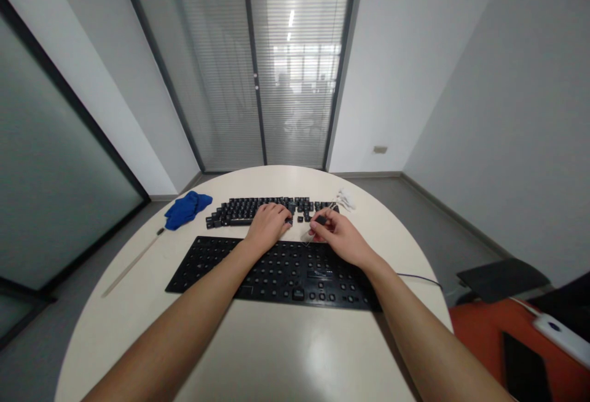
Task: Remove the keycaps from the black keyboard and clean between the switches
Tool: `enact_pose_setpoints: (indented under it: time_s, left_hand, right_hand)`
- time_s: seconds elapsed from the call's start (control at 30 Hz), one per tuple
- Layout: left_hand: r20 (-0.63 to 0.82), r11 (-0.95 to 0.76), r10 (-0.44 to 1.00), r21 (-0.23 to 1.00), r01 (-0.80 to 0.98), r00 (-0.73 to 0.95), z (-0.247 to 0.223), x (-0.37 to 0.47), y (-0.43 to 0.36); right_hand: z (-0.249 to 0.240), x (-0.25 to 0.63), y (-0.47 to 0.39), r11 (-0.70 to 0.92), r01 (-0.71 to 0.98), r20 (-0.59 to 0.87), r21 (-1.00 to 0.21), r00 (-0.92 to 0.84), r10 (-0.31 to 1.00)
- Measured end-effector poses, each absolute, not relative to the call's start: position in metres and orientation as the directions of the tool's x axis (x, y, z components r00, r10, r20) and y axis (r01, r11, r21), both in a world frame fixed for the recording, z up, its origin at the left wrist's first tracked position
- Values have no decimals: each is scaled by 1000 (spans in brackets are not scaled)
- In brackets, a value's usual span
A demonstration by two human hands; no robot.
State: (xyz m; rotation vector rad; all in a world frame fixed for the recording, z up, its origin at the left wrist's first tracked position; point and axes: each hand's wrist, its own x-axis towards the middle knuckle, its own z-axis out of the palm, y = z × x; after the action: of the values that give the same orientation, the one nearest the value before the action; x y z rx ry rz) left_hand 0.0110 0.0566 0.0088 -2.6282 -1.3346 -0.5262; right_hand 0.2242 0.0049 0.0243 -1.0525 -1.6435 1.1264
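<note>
Nearest you is the round cream table (286, 353), with a black keyboard base (276, 282) under your forearms (184, 322). Just past it, your right hand (338, 236) pinches a small black piece (321, 220); your left hand (270, 227) bends over the loose keycaps (239, 210), its grip unclear. These lie between a blue cloth (188, 208) and something crumpled and white (345, 199)
</note>
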Motion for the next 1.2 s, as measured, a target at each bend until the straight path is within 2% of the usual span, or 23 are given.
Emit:
enact_pose_setpoints:
  time_s: [0.1,0.2,0.37,0.57,0.7,0.9,1.1,1.2]
  left_hand:
    - [386,-562,784,108,820,487,13,11,41]
    - [384,-547,815,267,793,433,11,9,16]
    - [299,-638,769,416,648,565,2,-5,-14]
    - [298,-648,759,434,626,579,-3,-22,-13]
    - [315,-648,760,438,623,569,-5,-29,-11]
    - [350,-654,756,441,615,553,-6,-31,-15]
    - [353,-655,755,438,616,552,-6,-31,-15]
    - [351,-654,756,440,615,553,-4,-31,-16]
  right_hand:
    - [24,224,4,240,179,182,-954,-291,939]
    - [26,223,1,271,193,199,-943,-325,924]
    - [36,218,-12,366,273,231,-890,-423,876]
    - [45,204,-31,461,408,149,-788,-600,786]
    - [46,194,-39,528,479,126,-701,-646,753]
    - [54,187,-45,576,510,90,-639,-694,715]
    - [55,184,-45,558,538,71,-631,-677,733]
    - [49,185,-43,493,543,48,-680,-638,769]
